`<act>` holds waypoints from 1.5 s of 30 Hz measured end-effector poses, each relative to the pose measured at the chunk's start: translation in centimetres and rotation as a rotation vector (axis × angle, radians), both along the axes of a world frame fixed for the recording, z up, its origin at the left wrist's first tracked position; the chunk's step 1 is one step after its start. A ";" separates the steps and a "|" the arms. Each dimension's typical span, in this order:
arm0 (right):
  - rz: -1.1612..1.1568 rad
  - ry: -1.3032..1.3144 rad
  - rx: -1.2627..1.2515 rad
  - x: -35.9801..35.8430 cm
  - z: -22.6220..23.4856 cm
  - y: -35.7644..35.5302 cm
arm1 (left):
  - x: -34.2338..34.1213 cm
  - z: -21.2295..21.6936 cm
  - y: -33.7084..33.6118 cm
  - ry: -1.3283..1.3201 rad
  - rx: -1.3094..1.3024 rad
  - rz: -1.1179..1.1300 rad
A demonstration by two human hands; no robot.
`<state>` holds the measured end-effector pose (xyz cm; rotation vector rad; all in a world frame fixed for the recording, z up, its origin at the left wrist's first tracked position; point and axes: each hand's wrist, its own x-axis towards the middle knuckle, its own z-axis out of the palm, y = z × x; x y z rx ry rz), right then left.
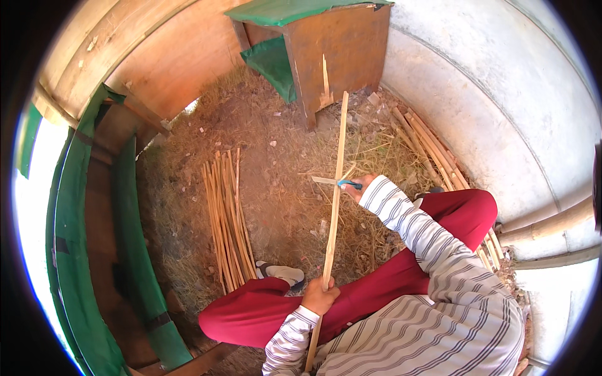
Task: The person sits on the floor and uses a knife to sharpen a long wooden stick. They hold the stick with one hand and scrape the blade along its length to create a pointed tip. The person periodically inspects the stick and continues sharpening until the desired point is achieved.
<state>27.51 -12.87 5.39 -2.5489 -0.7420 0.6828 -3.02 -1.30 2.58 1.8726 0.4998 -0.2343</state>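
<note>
**Knife set against a long bamboo strip**

A long bamboo strip [335, 194] runs from the person's lap up toward twelve o'clock, its far tip near the foot of a wooden cabinet [338, 56]. The left hand [321, 296] is clamped around the strip low down, at about six o'clock of the strip. The right hand [359, 187] is closed on a knife with a blue-green handle [335, 182], whose pale blade lies across the strip at mid-length, pointing toward nine o'clock. The two hands are well apart along the strip.

The person sits with legs in red trousers [401, 276] and wears a striped shirt; a light shoe [283, 273] shows by the left knee. At nine o'clock of the strip a bundle of split bamboo strips [227, 219] lies on the straw-strewn ground [282, 200]. At three o'clock, more bamboo strips [433, 153] lie along the base of a white wall [495, 106]. Green cloth [276, 66] drapes the cabinet, and a green-covered wooden frame [94, 250] curves along the nine o'clock side.
</note>
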 end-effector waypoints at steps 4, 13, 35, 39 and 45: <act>-0.008 -0.041 0.052 0.2 1.9 0.2 | 0.7 0.3 0.4 -0.006 0.004 0.028; -0.074 -0.052 -0.125 6.5 -1.5 -0.2 | -0.6 0.4 0.1 0.015 0.004 -0.034; -0.684 -0.439 0.030 24.4 -3.7 -9.0 | -6.5 3.1 -0.6 0.034 0.088 -0.189; -0.669 -0.359 0.491 25.1 -4.9 -9.8 | -7.2 4.5 -1.1 0.023 0.015 -0.162; -0.430 -0.152 0.546 12.7 -2.6 -3.9 | -3.9 3.1 -0.7 -0.032 0.070 -0.112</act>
